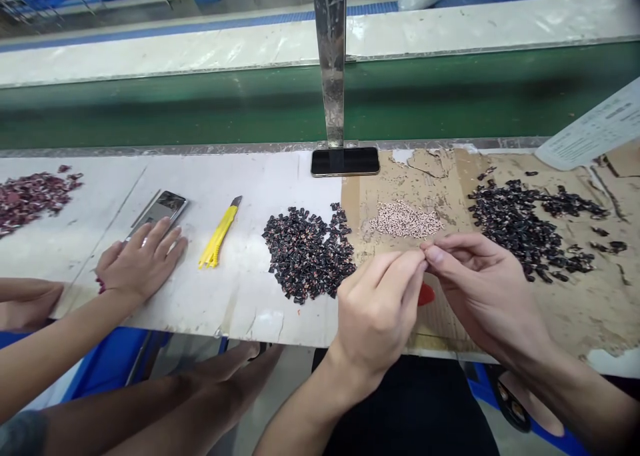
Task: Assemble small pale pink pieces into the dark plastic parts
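My left hand and my right hand meet fingertip to fingertip above the bench edge, both pinched on a tiny part I cannot make out. Just beyond them lies a small heap of pale little parts on torn brown cardboard. A pile of small dark parts sits to the left of my left hand. A larger spread of dark parts lies to the right, beyond my right hand.
A co-worker's hand rests flat by a phone at the left, near a yellow utility knife and a reddish pile. Another phone lies at a metal post. A green conveyor belt runs behind. A paper sheet lies at the right.
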A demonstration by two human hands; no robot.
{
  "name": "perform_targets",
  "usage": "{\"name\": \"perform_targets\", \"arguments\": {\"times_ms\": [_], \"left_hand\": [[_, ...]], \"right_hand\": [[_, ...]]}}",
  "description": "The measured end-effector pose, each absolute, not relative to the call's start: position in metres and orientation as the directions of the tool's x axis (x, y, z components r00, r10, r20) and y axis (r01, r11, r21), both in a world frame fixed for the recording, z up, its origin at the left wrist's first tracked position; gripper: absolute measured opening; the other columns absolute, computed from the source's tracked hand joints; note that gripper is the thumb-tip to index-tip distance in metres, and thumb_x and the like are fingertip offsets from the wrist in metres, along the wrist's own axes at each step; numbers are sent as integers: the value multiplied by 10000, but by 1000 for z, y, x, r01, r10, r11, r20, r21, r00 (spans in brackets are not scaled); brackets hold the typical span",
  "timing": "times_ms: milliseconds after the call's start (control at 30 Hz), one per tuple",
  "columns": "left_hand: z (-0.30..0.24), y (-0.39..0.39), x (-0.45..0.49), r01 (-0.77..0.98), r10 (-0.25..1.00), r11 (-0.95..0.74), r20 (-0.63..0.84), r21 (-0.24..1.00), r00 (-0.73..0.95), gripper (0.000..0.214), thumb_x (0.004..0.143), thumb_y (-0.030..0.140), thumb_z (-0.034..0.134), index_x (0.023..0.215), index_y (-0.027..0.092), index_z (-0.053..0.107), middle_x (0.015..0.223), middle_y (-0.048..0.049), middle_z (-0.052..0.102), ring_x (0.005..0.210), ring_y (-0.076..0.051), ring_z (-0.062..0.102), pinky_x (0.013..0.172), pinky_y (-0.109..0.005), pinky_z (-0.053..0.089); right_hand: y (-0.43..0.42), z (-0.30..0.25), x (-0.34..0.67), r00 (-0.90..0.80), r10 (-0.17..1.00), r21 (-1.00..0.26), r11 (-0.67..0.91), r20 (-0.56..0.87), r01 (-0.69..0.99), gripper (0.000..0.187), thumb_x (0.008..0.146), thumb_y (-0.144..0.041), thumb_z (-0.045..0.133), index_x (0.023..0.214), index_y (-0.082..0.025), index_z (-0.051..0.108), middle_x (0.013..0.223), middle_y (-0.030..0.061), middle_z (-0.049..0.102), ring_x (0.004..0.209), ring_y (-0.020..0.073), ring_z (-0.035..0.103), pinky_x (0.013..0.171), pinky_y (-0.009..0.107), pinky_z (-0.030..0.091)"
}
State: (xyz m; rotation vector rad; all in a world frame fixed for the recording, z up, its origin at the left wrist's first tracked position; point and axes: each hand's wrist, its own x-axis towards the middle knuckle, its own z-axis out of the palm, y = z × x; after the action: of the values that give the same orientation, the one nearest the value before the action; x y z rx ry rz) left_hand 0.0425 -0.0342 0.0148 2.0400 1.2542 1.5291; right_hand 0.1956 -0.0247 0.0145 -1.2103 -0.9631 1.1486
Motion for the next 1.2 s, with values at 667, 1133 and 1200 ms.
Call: {"name": "perform_targets", "arguments": {"times_ms": [667, 1133, 1200], "left_hand": [[25, -40, 15, 23, 920, 160, -158, 987, 358, 139, 990, 318, 711, 909, 212, 750, 676, 30, 656, 576, -92, 608, 558, -182, 511], [14, -52, 20, -189, 796, 513, -382, 837, 471, 46, 873, 204, 817, 857, 171, 789, 717, 1, 729, 595, -85, 653, 598, -175, 565], [9, -60, 19, -204, 887, 424, -360, 882, 287, 47, 859, 216, 841, 865, 184, 807, 753, 1, 760, 639, -93, 688, 634, -172, 587]], "right_hand": [[-36, 40, 221, -279, 930, -893, 323, 239, 312, 168, 883, -168, 790, 950, -320, 815, 942, -19, 824, 841, 170, 792, 725, 262, 664], [-64, 34, 235, -337, 913, -773, 381, 229, 507, 122, 913, -168, 720, 940, -286, 715, 1005, 43, 778, 914, 232, 769, 814, 356, 636], [-69, 24, 242, -254, 942, -769, 327, 219, 549, 116, 926, -161, 707, 926, -277, 697, 1022, 47, 761, 946, 237, 756, 848, 381, 626]]}}
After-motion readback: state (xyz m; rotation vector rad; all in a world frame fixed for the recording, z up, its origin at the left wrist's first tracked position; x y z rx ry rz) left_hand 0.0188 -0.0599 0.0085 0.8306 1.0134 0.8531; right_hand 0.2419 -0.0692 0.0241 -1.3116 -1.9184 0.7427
